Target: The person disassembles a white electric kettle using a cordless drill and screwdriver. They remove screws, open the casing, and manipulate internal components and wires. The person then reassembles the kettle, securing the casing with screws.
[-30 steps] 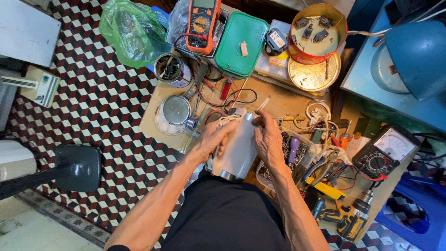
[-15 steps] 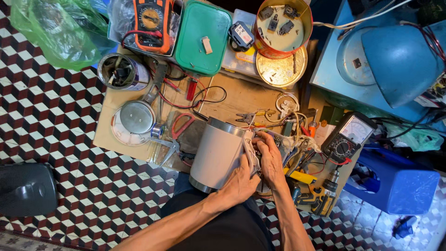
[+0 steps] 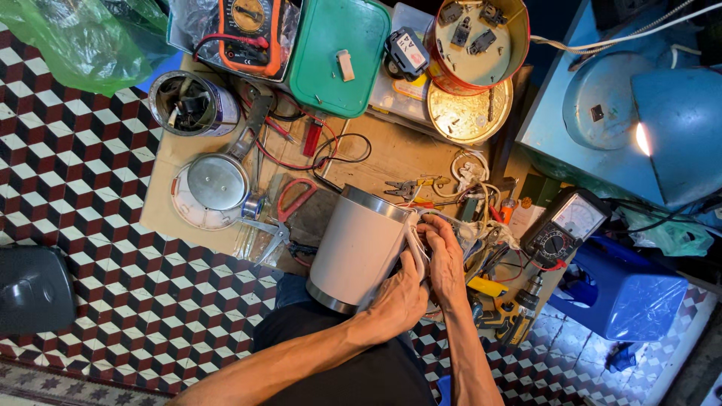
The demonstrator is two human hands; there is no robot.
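Step in hand: it looks like work on the handle side of a white electric kettle [image 3: 359, 244], the body lying tilted across the person's lap at the near edge of the bench [image 3: 391, 154].
Kettle: white body with a metal rim at each end, mouth toward the bench, base toward the person.
Left hand [image 3: 398, 297]: pressed against the kettle's lower side near the handle, fingers curled loosely round it; it steadies the body rather than clamps it.
Right hand [image 3: 445, 256]: closed on the kettle's white handle part, fingertips bent in at the seam; whether a small part is pinched there I cannot tell.
Next move, as I judge it: a firm hold on the body while the fingers work the handle piece, with care for the loose white wires [image 3: 470, 169] just beyond the kettle.
Packages and labels: a green flat box [image 3: 338, 53] beyond the kettle with a small pale tag on its lid; a round red tin [image 3: 481, 37] to the right of that box, holding small parts, its gold lid [image 3: 468, 114] just below it.
Meters: an orange one [image 3: 248, 30] left of the green box; a black one with a dial face [image 3: 565, 225] right of the kettle.
Also near: red-handled scissors [image 3: 289, 207] left of the kettle.
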